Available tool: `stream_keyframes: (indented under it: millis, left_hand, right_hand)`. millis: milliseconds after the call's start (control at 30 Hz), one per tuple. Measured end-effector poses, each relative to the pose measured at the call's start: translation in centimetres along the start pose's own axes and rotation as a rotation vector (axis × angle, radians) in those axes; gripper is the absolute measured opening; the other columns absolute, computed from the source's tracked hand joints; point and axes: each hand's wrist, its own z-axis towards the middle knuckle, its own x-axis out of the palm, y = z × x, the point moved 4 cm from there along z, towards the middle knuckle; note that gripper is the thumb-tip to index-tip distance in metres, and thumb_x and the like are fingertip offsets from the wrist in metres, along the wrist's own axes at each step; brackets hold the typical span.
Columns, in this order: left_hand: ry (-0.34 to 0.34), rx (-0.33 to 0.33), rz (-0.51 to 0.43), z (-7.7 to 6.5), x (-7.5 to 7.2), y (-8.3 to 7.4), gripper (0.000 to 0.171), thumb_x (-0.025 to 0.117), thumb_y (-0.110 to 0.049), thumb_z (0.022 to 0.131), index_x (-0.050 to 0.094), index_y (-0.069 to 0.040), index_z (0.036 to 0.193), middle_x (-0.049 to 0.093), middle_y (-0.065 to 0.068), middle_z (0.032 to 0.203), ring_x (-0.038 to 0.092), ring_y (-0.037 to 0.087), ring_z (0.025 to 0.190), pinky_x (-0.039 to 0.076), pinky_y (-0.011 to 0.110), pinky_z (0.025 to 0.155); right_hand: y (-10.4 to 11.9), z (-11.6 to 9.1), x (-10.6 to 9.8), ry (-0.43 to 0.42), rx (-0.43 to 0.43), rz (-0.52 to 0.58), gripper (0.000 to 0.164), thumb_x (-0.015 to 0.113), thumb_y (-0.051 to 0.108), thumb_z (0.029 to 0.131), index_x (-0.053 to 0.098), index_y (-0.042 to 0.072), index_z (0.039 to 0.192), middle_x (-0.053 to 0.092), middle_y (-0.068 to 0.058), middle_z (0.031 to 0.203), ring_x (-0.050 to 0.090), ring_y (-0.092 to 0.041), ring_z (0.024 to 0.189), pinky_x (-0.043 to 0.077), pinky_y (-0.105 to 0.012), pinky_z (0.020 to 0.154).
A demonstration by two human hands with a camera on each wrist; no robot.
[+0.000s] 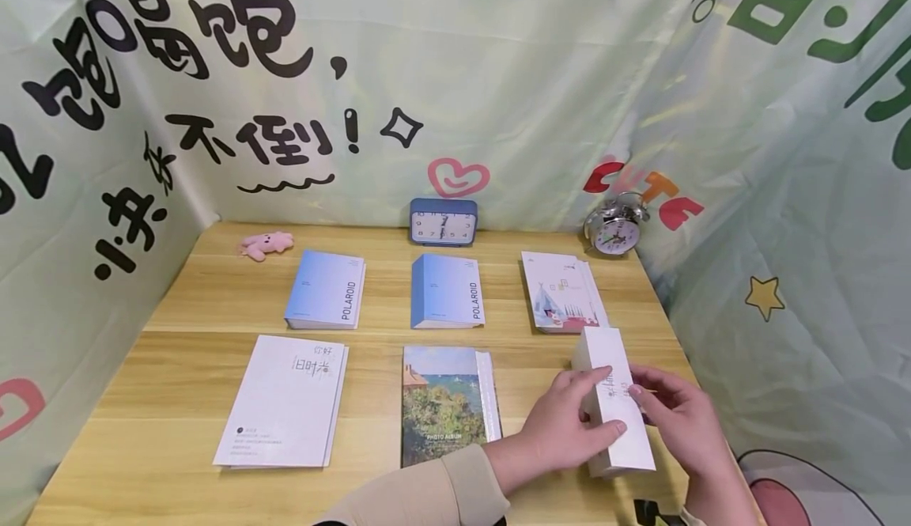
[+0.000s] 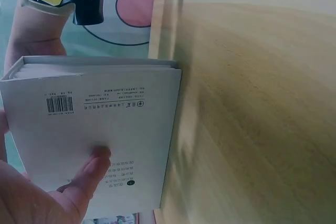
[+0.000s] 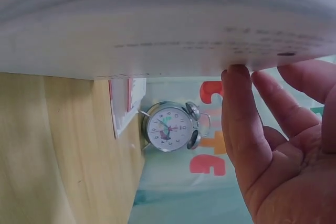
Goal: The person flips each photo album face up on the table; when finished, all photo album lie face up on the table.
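A thick white photo album (image 1: 618,407) stands on its long edge at the front right of the table, its lettered spine facing up. My left hand (image 1: 569,419) holds it from the left, with a finger and the thumb reaching onto the spine. In the left wrist view, a digit of this hand lies on the cover with a barcode (image 2: 60,104). On the other side, my right hand (image 1: 676,411) holds the album, thumb by the spine's edge. Its fingertips (image 3: 240,72) touch the far cover in the right wrist view.
Beside the left forearm lies a painted-cover album (image 1: 444,399), and further left a white album (image 1: 285,403). Behind are two blue albums (image 1: 323,289) (image 1: 447,290) and an illustrated one (image 1: 562,293). A blue clock (image 1: 444,223), silver alarm clock (image 1: 614,229) and pink toy (image 1: 266,244) line the back.
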Motion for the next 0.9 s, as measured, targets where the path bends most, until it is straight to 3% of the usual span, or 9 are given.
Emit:
stream_keyframes:
  millis: [100, 300, 433, 600, 700, 767, 867, 900]
  left_hand:
    - [-0.006, -0.001, -0.021, 0.0, 0.1, 0.1, 0.072, 0.079, -0.039, 0.095, 0.048, -0.034, 0.159, 0.050, 0.005, 0.150, 0.059, -0.002, 0.087, 0.050, 0.011, 0.078]
    - [-0.030, -0.006, -0.060, -0.1, 0.2, 0.3, 0.072, 0.081, -0.037, 0.094, 0.049, -0.033, 0.158, 0.051, 0.005, 0.147, 0.058, -0.002, 0.084, 0.051, 0.012, 0.076]
    - [-0.044, 0.008, -0.093, -0.1, 0.2, 0.3, 0.073, 0.082, -0.033, 0.093, 0.050, -0.030, 0.158, 0.050, 0.004, 0.144, 0.057, -0.003, 0.083, 0.051, 0.013, 0.076]
    - [-0.072, 0.031, -0.108, -0.2, 0.2, 0.3, 0.075, 0.083, -0.028, 0.092, 0.050, -0.023, 0.158, 0.048, 0.003, 0.144, 0.056, -0.005, 0.083, 0.051, 0.011, 0.076]
    - [-0.081, 0.036, -0.120, -0.2, 0.1, 0.4, 0.075, 0.084, -0.026, 0.091, 0.050, -0.020, 0.158, 0.047, 0.004, 0.145, 0.055, -0.005, 0.083, 0.052, 0.011, 0.075]
    - [-0.083, 0.041, -0.127, -0.2, 0.1, 0.4, 0.075, 0.084, -0.025, 0.092, 0.050, -0.019, 0.158, 0.047, 0.005, 0.145, 0.055, -0.005, 0.083, 0.052, 0.011, 0.075]
    - [-0.084, 0.046, -0.133, -0.1, 0.1, 0.5, 0.074, 0.083, -0.025, 0.092, 0.050, -0.019, 0.158, 0.047, 0.005, 0.145, 0.056, -0.005, 0.083, 0.052, 0.011, 0.076]
    - [-0.085, 0.048, -0.131, -0.1, 0.1, 0.6, 0.074, 0.083, -0.025, 0.092, 0.050, -0.019, 0.158, 0.047, 0.005, 0.145, 0.056, -0.005, 0.083, 0.052, 0.011, 0.076]
  right_hand:
    - [-0.4, 0.1, -0.1, 0.017, 0.014, 0.050, 0.034, 0.066, 0.007, 0.105, 0.064, -0.016, 0.131, 0.072, 0.017, 0.097, 0.070, -0.006, 0.082, 0.063, -0.028, 0.066]
    - [-1.1, 0.4, 0.0, 0.057, 0.004, 0.182, 0.028, 0.064, 0.003, 0.105, 0.067, -0.015, 0.126, 0.076, 0.014, 0.099, 0.073, -0.008, 0.082, 0.062, -0.027, 0.065]
    - [-2.0, 0.5, 0.2, 0.072, 0.020, 0.277, 0.022, 0.061, 0.002, 0.106, 0.079, 0.002, 0.120, 0.077, 0.011, 0.097, 0.073, -0.009, 0.081, 0.062, -0.027, 0.065]
    - [-3.4, 0.4, 0.5, 0.094, 0.086, 0.302, 0.031, 0.058, 0.006, 0.109, 0.081, 0.027, 0.110, 0.076, 0.013, 0.099, 0.072, -0.007, 0.084, 0.062, -0.026, 0.068]
    - [-4.3, 0.4, 0.8, 0.110, 0.112, 0.309, 0.037, 0.058, 0.005, 0.109, 0.080, 0.034, 0.105, 0.075, 0.016, 0.100, 0.071, -0.005, 0.086, 0.061, -0.026, 0.067]
    - [-5.0, 0.4, 1.1, 0.122, 0.119, 0.322, 0.040, 0.056, 0.002, 0.108, 0.080, 0.034, 0.105, 0.075, 0.016, 0.100, 0.070, -0.005, 0.086, 0.060, -0.026, 0.066]
    - [-5.9, 0.5, 1.4, 0.129, 0.124, 0.273, 0.028, 0.055, -0.001, 0.108, 0.080, 0.009, 0.115, 0.074, 0.018, 0.099, 0.068, -0.003, 0.088, 0.059, -0.025, 0.067]
    - [-6.1, 0.5, 1.5, 0.129, 0.126, 0.252, 0.028, 0.055, -0.001, 0.108, 0.080, 0.008, 0.115, 0.074, 0.018, 0.099, 0.068, -0.002, 0.088, 0.058, -0.025, 0.067]
